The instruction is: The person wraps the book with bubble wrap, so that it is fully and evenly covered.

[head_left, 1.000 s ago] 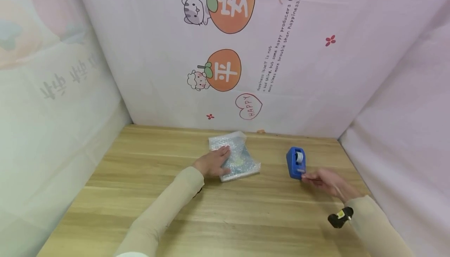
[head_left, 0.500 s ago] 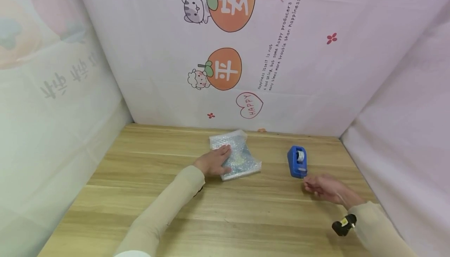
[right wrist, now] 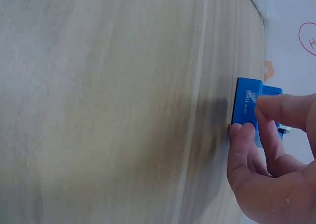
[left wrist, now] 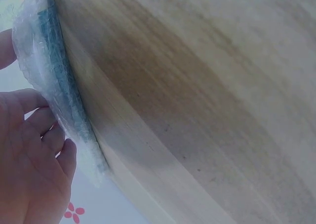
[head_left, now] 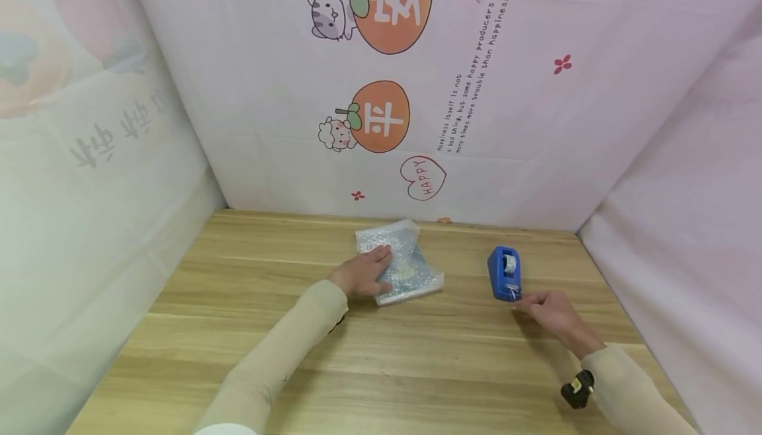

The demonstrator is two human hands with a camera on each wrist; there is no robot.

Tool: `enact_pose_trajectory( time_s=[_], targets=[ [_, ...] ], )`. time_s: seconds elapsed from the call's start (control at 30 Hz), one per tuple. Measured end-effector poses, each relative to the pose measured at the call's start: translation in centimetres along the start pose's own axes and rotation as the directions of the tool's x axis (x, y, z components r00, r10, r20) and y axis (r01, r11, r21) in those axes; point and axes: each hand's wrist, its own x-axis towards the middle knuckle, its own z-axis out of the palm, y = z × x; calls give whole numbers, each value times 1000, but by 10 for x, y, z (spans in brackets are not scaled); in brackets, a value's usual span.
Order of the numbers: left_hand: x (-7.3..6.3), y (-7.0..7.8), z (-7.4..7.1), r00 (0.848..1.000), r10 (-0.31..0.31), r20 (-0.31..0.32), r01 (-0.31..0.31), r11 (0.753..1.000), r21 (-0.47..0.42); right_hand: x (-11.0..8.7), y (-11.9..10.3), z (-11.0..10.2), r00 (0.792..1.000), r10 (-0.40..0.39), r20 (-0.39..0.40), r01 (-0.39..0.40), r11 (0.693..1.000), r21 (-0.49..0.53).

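Note:
My left hand (head_left: 360, 275) rests with extended fingers on a flat package in bubble wrap (head_left: 413, 270), bluish inside, lying toward the back of the table. Seen from the left wrist, fingers lie across the face of the package (left wrist: 64, 70). To the right stands a blue tape dispenser (head_left: 499, 277) with a small roll of tape (head_left: 509, 264) in it. Thumb and index finger of my right hand (head_left: 556, 316) pinch the end of the clear tape at its front. The right wrist view has those fingertips close before the dispenser (right wrist: 245, 103), other fingers curled below.
The wooden table (head_left: 381, 369) runs back to a printed white cloth backdrop (head_left: 268, 124). Cloth also hangs along the left side (head_left: 89, 223) and the right side (head_left: 684, 243). A black camera mount (head_left: 577, 390) sits at the right wrist.
My right hand drew back slightly, then its wrist turned and rose while the fingertips stayed by the dispenser's front. The left hand and the package have held still.

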Motion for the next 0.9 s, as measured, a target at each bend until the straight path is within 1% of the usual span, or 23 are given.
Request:
enact_pose_trajectory(
  time_s=[0.2,0.3,0.4,0.5,0.57,0.67,0.77,0.83,0.9],
  targets=[
    [0,1,0,1000,-12,10,12,1000,-2,0,0,3,999,6,-37,-5,1000,28],
    [0,1,1,1000,-20,15,20,1000,-3,1,1,3,1000,15,-27,-13,998,53],
    [0,2,1,1000,-25,18,25,1000,-7,-1,4,3,1000,3,-9,-2,998,68],
    [1,3,1,1000,-22,18,23,1000,-5,-7,9,-1,999,-43,2,43,999,32],
    [2,3,1,999,-24,23,24,1000,-1,-12,9,-5,995,-96,3,96,995,-10],
    [2,2,2,999,-27,17,27,1000,1,-19,2,-13,982,-190,14,190,979,-67],
    [2,1,1,1000,-28,14,28,1000,-1,-22,-11,-19,964,-262,52,265,962,-61],
    [1,2,1,1000,-21,10,21,1000,-4,-23,-20,-21,953,-293,83,297,954,-37],
    [0,2,0,1000,-16,12,16,1000,-4,-23,-30,-21,936,-332,115,335,942,-3]
  ],
)
